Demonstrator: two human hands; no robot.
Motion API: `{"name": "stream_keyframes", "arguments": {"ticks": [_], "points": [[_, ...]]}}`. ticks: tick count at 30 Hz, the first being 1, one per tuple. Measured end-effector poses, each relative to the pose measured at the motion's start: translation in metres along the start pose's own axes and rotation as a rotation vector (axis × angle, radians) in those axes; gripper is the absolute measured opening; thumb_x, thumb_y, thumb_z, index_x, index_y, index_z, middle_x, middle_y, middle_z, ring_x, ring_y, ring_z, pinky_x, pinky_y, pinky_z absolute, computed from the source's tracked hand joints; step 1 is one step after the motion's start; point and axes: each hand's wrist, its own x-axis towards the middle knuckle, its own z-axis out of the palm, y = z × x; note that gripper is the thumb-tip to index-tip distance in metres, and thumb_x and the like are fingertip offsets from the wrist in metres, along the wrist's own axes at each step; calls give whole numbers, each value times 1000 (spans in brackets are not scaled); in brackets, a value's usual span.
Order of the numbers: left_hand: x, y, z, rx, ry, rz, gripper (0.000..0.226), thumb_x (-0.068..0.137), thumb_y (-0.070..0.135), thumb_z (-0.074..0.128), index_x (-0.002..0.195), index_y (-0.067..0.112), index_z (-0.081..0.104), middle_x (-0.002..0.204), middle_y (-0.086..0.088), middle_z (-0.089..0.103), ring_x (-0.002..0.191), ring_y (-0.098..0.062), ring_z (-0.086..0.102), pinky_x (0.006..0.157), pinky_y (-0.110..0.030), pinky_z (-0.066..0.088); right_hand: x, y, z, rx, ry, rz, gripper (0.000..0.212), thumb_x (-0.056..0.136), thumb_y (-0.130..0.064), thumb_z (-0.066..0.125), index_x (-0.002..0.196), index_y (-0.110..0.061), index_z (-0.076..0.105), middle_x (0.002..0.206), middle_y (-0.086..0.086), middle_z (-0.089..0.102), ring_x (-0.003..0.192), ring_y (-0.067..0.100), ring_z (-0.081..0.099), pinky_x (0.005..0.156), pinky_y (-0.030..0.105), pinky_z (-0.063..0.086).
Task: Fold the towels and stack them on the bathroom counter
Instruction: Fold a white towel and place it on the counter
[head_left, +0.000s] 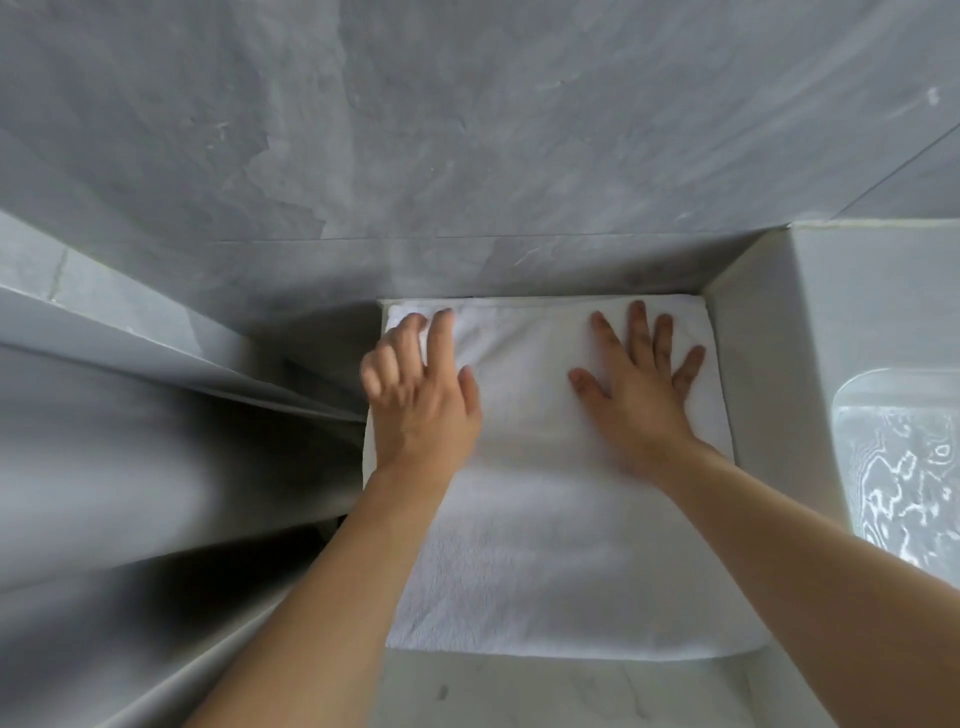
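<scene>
Fingers of both hands flat on white folded towel.

We are seeing a white towel of soft terry cloth, its matt nap looking fuzzy and slightly rough. We are looking at a wall of grey stone-like tile, smooth with a dull sheen and cloudy veining, and a pale counter showing a smooth, marbled, faintly glossy face. At the right we are noticing a sink gleaming glossy, with bright rippled reflections.
</scene>
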Motion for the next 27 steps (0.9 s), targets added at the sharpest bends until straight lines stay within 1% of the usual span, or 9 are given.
{"name": "stream_keyframes", "arguments": {"ticks": [3,6,8,12,14,17,19,24,27], "points": [[0,13,15,-88,-285,244,57,98,46,41,151,25,39,157,-9,33,143,-33,32,117,-49,23,3,1,-2,4,-12,35,73,93,-65,32,154,-39,2,162,0,-18,147,27,-23,111,62,-18],[1,5,29,-43,-396,193,68,99,61,27,160,35,9,168,0,-1,155,-25,-3,124,-48,-2,1,2,2,-49,45,77,83,88,-73,25,155,-33,-3,162,5,-18,148,27,-19,114,59,-15],[4,3,27,-150,-312,24,70,99,54,40,159,26,19,166,-5,10,152,-29,9,124,-45,8,-3,1,9,-115,117,63,86,88,-73,17,156,-25,-5,162,12,-15,149,31,-14,117,57,-11],[22,0,11,-205,-67,-498,54,97,33,57,145,12,44,146,-14,43,129,-34,38,104,-47,33,-3,1,14,-123,201,47,82,91,-65,18,157,-17,2,163,16,-5,149,35,-6,119,55,-6],[32,-5,6,-163,-100,-543,45,98,30,57,138,9,51,135,-16,51,123,-35,44,101,-46,36,-5,1,11,-113,251,-97,72,96,-51,25,156,-13,12,162,17,3,149,38,2,117,60,-4],[45,-9,3,-119,-62,-524,35,98,28,60,123,5,59,123,-17,56,115,-36,49,97,-45,38,-12,4,14,-71,349,-499,52,97,-25,35,145,-5,42,156,15,31,145,35,28,115,65,11],[48,-7,4,-227,13,-471,25,100,23,58,114,3,59,113,-13,58,106,-30,55,89,-38,42,-12,3,13,-38,303,-467,50,99,-28,34,142,-7,48,152,12,40,143,29,33,116,62,15],[57,-2,12,-550,76,-599,17,105,23,51,112,9,53,82,15,48,85,-17,55,74,-29,41,-6,2,8,-184,141,-255,62,96,-50,22,155,-32,16,164,-3,8,151,29,0,115,65,-2],[61,0,16,-450,88,-633,21,105,25,48,116,8,53,89,2,60,92,-29,63,71,-34,41,-2,3,8,-227,102,-193,65,93,-57,12,154,-40,-4,164,-4,-10,149,31,-16,111,68,-8]]}}
